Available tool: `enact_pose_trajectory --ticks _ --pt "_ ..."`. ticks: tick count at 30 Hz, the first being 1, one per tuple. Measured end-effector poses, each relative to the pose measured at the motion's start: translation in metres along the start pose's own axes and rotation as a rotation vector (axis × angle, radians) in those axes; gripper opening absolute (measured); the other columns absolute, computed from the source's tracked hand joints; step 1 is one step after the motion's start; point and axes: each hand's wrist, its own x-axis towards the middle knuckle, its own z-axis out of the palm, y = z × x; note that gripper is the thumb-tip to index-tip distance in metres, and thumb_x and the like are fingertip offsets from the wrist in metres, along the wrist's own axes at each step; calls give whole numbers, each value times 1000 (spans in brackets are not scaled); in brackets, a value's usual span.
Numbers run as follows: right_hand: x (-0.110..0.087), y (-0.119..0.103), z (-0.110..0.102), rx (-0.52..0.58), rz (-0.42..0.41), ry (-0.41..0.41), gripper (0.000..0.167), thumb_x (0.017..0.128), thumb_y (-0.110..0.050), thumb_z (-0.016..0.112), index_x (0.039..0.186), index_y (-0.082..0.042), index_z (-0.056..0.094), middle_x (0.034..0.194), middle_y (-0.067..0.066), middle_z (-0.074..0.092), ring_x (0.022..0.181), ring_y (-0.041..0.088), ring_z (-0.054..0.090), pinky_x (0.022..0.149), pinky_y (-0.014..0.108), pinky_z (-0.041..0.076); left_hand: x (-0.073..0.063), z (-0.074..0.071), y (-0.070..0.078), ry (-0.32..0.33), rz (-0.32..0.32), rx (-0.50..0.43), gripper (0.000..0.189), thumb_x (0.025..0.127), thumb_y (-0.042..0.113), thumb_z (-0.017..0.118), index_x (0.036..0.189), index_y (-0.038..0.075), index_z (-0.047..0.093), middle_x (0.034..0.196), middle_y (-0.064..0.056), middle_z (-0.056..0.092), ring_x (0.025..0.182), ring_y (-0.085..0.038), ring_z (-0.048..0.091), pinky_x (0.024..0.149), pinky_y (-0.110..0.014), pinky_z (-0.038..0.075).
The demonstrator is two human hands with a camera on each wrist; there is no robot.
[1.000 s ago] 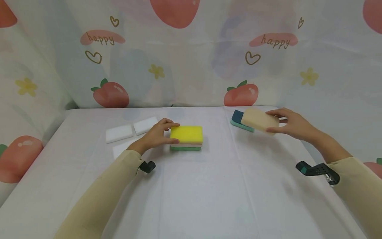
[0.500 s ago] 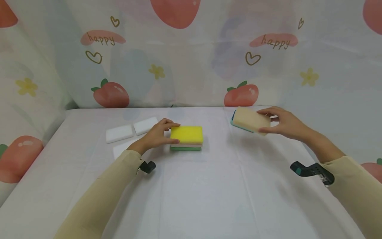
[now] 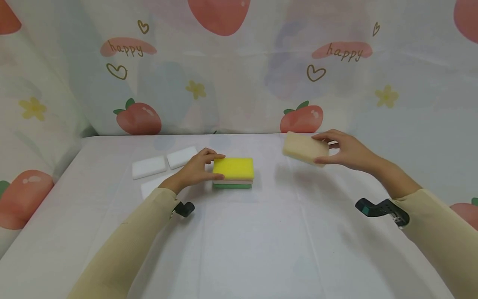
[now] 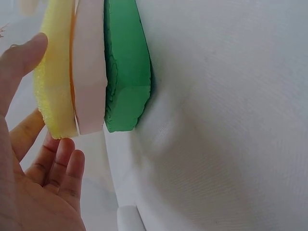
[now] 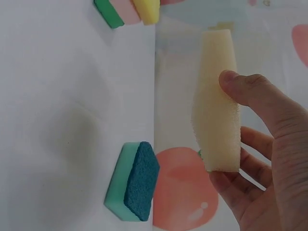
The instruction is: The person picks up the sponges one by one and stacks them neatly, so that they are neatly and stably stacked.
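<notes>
My left hand grips the left edge of a yellow sponge, its thumb at the near corner and fingers at the far one. That sponge tops a stack, over a pale pink sponge and a green sponge at the bottom. To the right, my right hand holds a beige sponge up off the table between thumb and fingers. A teal sponge with a dark blue scouring side lies below it in the right wrist view; the beige sponge hides it in the head view.
Several white sponge-like blocks lie left of the stack, one partly covered by the left forearm. A white cloth covers the table. A printed curtain hangs behind the table's far edge.
My right hand has carried the beige sponge leftward and slightly farther back, so it now covers the teal and blue sponge in the head view. My left hand has stayed on the yellow sponge.
</notes>
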Motion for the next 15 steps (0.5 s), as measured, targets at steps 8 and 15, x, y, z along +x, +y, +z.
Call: enact_pose_trajectory --ticks 8,15 --pt "7 -9 2 9 -14 -11 67 78 -26 85 135 -5 55 131 11 53 117 27 48 87 5 39 0 0 0 1 5 8 69 79 40 82 140 21 57 134 -8 46 118 -32 52 103 -46 45" --pt "15 -13 8 43 -30 -9 65 79 -25 84 134 -6 56 131 10 54 117 26 47 101 38 46 0 0 0 3 16 -3 70 79 39 83 140 20 57 134 -8 46 117 -31 53 103 -46 45"
